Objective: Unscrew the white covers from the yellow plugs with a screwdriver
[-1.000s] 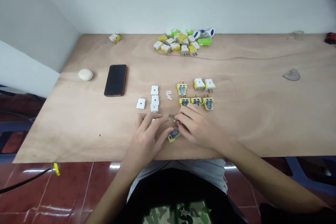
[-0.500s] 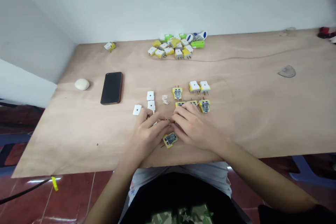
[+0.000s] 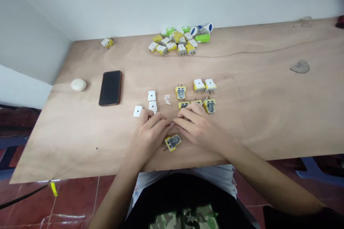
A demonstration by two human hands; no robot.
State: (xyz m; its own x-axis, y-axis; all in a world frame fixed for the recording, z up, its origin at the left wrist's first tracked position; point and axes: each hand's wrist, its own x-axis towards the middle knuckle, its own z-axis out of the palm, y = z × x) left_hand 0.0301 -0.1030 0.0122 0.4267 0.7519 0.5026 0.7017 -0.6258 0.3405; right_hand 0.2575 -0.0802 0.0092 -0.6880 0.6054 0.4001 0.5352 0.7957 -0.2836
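Note:
My left hand [image 3: 151,134] and my right hand [image 3: 198,126] meet fingertip to fingertip low over the table. Both are closed in a pinch around something small, too hidden to name. Just below the fingertips lies an opened yellow plug half [image 3: 172,142], its grey inside facing up and its pins pointing lower left. White plug covers [image 3: 152,95] lie beyond my left hand. Beyond my right hand are more opened yellow plug halves [image 3: 181,92], some partly covered by its fingers. Small white strips [image 3: 167,100] lie between these two groups.
Two closed white-and-yellow plugs [image 3: 199,84] stand past the opened halves. A pile of plugs [image 3: 172,44] sits by the wall. To the left are a phone [image 3: 110,88], a white oval object [image 3: 79,84] and a single plug [image 3: 107,43]. A grey flat piece [image 3: 300,66] lies right.
The view has shifted slightly, so things on the table appear a little displaced. My hands stay pinched together at nearly the same spot, with small finger movements.

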